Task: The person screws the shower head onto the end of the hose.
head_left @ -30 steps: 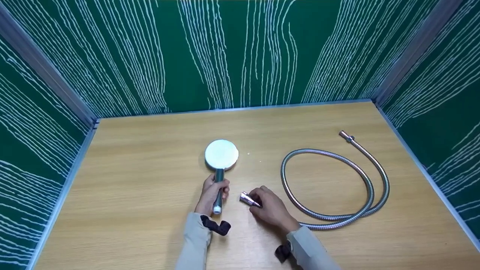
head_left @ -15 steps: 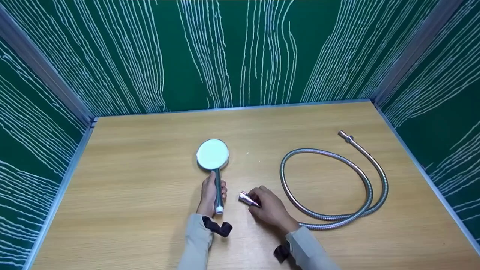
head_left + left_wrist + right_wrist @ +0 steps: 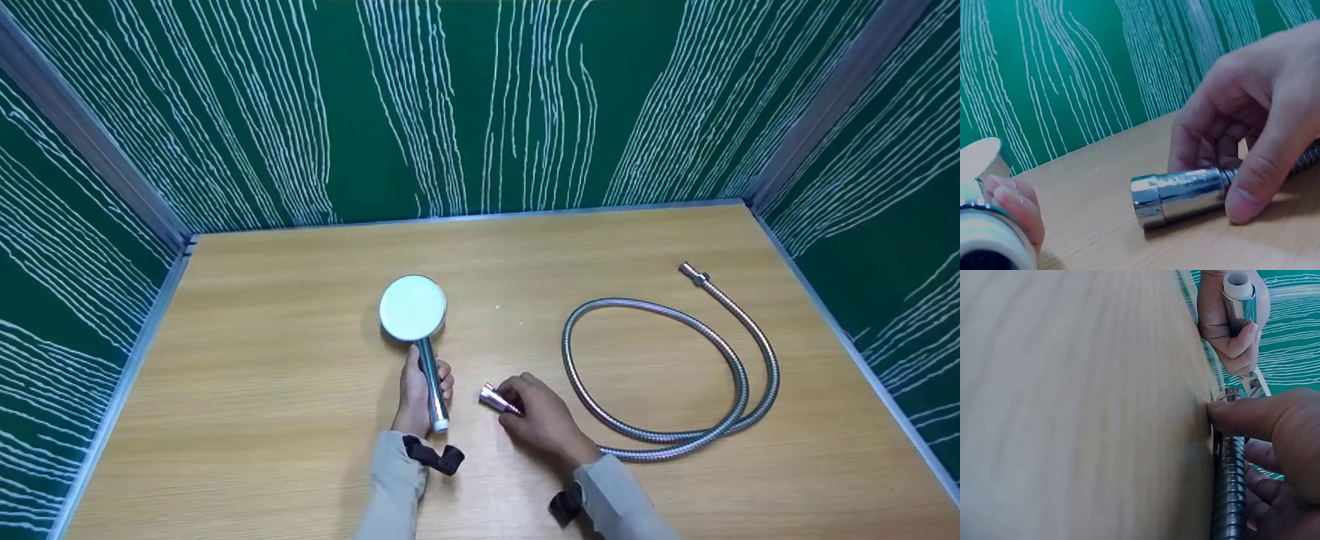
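My left hand (image 3: 414, 394) grips the chrome handle of a shower head (image 3: 412, 307), whose round pale face points up in the head view. The handle's white threaded end (image 3: 1238, 285) is toward me and shows an open bore in the right wrist view. To its right, my right hand (image 3: 544, 420) pinches a metal shower hose (image 3: 652, 306) just behind its chrome end fitting (image 3: 1182, 197). That fitting lies close over the tabletop, its open end toward the left hand. A gap separates the handle end from the fitting.
The hose loops across the right side of the wooden table (image 3: 262, 337), its other end fitting (image 3: 694, 274) near the back right. Green walls (image 3: 480, 112) with white wavy lines enclose the back and sides. Dark straps (image 3: 435, 454) circle both wrists.
The shower head has swung left at its face end, so its handle now slants down to the right. My right hand and the hose have stayed in place.
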The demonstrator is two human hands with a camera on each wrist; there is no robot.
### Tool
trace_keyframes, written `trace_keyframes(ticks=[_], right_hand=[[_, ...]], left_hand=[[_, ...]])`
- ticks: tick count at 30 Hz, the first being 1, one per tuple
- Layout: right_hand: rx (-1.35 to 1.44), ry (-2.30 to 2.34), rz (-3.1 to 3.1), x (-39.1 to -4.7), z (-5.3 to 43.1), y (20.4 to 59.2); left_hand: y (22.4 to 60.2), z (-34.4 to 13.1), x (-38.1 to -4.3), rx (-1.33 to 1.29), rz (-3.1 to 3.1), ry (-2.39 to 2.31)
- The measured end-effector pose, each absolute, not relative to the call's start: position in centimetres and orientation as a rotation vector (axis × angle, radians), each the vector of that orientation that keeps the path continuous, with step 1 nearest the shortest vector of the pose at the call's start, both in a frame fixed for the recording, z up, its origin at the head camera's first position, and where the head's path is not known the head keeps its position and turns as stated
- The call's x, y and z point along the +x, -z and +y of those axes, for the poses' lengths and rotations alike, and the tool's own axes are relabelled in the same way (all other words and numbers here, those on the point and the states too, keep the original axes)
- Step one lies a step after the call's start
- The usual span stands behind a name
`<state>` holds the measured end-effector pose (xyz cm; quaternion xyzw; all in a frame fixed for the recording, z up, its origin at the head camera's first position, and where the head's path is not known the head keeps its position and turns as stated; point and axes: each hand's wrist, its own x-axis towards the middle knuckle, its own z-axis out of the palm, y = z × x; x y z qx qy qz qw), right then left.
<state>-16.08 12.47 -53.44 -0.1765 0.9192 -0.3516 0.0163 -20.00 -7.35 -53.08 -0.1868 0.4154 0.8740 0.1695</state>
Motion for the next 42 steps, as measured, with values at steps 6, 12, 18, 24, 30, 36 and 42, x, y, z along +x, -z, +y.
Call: trace_keyframes(ticks=[6,12,18,24,30,36,42], right_hand=[[-0.549,1.085,2.86,-16.1,12.5,53.5],[-0.544,1.08,2.852,-16.1,12.5,53.5],[-0.538,1.091,2.848,-16.0,12.5,53.3],[-0.502,1.142,2.83,-16.0,12.6,53.2],[-0.515,1.217,2.798,-16.0,12.5,53.3],[-0.527,1.24,2.777,-16.1,12.4,53.6],[-0.537,1.244,2.746,-16.2,12.6,53.9]], left_hand=[[53.2,-7.1,-20.1,-0.522,1.126,-2.565],[53.6,-6.7,-20.1,-0.518,1.145,-2.648],[54.2,-6.5,-20.1,-0.421,1.067,-2.801],[54.5,-6.2,-20.3,-0.469,0.998,-2.888],[54.6,-5.9,-20.5,-0.517,0.991,-2.934],[54.7,-5.6,-20.5,-0.5,0.959,-2.998],[54.8,-5.5,-20.5,-0.533,0.976,-3.024]])
